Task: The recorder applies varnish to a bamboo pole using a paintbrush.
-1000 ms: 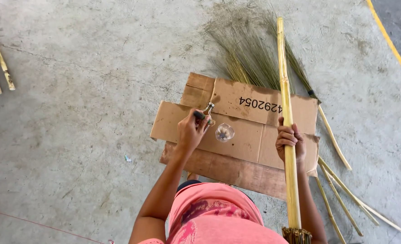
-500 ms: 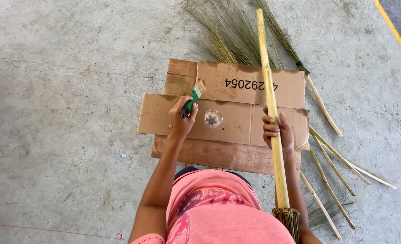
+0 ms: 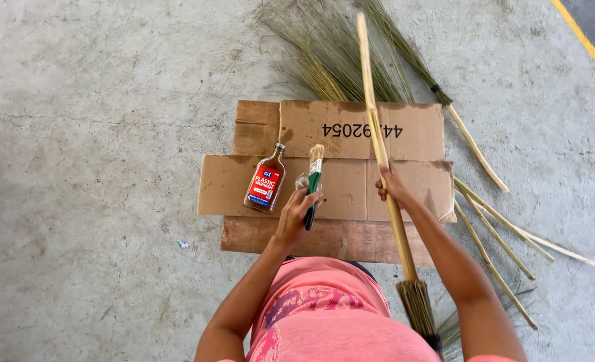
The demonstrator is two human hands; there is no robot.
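Note:
My left hand point(image 3: 296, 209) grips a green-handled paintbrush point(image 3: 313, 185), bristles pointing away from me, over flattened brown cardboard point(image 3: 341, 175). Just left of the brush a small flat bottle of brown liquid point(image 3: 266, 181) with a red label lies on the cardboard. Something small and clear sits against my left fingers; I cannot tell what it is. My right hand point(image 3: 391, 185) holds a long pale bamboo stick point(image 3: 376, 134) that runs from near my body out across the cardboard, with a bundle of fibres point(image 3: 418, 305) bound at its near end.
Grass broom heads point(image 3: 338, 60) fan out on the concrete beyond the cardboard. Several more bamboo broom sticks point(image 3: 495, 231) lie to the right. A yellow painted line point(image 3: 586, 40) crosses the floor at top right. My pink shirt fills the bottom.
The bottle now lies on the cardboard left of the brush, where earlier it was not visible. My left hand has drawn back toward me with the brush. The view shifted, and the stick stays in my right hand.

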